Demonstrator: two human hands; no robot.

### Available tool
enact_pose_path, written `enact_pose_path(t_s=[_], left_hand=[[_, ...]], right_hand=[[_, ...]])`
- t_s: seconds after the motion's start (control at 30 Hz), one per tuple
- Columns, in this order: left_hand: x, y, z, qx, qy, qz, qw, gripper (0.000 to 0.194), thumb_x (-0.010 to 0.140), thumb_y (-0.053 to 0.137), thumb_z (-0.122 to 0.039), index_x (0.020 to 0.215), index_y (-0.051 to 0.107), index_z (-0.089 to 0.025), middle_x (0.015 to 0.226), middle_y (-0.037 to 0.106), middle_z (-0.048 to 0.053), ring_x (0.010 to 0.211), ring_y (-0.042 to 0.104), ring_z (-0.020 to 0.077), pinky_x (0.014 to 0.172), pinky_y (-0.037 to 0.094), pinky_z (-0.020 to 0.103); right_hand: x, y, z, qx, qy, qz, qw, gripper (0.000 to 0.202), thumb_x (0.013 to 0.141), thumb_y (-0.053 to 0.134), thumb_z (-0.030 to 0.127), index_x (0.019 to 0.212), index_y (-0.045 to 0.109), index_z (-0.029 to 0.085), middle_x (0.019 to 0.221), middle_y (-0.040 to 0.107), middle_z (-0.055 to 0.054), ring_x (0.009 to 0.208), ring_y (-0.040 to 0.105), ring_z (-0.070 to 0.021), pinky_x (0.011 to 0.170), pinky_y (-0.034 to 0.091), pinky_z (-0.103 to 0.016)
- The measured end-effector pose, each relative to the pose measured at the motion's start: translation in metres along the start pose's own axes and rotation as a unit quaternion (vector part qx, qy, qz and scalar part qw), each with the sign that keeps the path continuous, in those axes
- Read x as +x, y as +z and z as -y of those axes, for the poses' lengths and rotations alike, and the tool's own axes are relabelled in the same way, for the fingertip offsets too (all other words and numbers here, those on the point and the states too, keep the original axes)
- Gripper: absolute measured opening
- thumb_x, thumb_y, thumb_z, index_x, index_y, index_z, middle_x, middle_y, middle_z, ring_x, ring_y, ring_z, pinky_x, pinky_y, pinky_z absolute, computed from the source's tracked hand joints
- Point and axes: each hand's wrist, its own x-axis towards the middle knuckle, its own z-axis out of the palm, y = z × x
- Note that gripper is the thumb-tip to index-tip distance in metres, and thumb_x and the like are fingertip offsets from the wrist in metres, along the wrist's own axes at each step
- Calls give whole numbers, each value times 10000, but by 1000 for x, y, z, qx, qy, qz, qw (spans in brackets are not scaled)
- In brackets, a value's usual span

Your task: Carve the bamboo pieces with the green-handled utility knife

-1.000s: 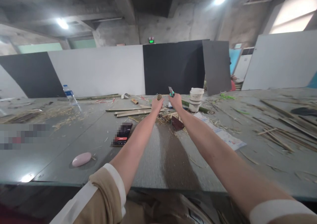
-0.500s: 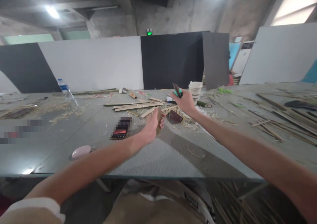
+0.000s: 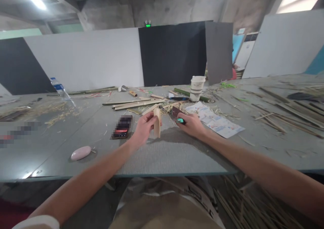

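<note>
My left hand (image 3: 143,127) grips a short pale bamboo piece (image 3: 157,122) and stands it upright on the grey table (image 3: 162,154). Just to its right, my right hand (image 3: 191,124) rests on the table, closed around a teal-handled knife (image 3: 178,118) whose dark blade points up and left toward the bamboo piece. A small gap separates the blade from the bamboo. Shavings and split bamboo strips (image 3: 134,104) lie just beyond both hands.
A phone (image 3: 122,127) lies left of my left hand and a pink oval object (image 3: 80,153) nearer the front edge. Behind are a paper cup (image 3: 197,87), a printed sheet (image 3: 215,119), a water bottle (image 3: 58,88) and long bamboo sticks (image 3: 286,110) at right.
Both hands came back from a far reach toward me. My left hand turned the bamboo piece upright on the table, and my right hand lowered the knife beside it.
</note>
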Motion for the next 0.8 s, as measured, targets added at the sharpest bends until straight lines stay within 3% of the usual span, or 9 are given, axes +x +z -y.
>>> enact_pose_path(t_s=[0.3, 0.8], left_hand=[[-4, 7, -3, 66, 48, 47, 996, 372, 1096, 747, -413, 1369, 716, -162, 1326, 753, 114, 1127, 764, 240, 972, 690, 447], [0, -3, -8, 234, 131, 109, 957, 329, 1107, 728, -434, 1297, 744, -165, 1276, 770, 102, 1091, 764, 225, 973, 684, 435]], right_hand=[[3, 6, 8, -36, -21, -6, 999, 434, 1105, 677, 526, 1340, 696, 162, 1306, 700, -101, 1156, 690, -173, 1040, 643, -390], [5, 8, 14, -57, -22, 12, 998, 437, 1104, 679, 525, 1343, 695, 160, 1306, 700, -100, 1159, 691, -176, 1041, 643, -393]])
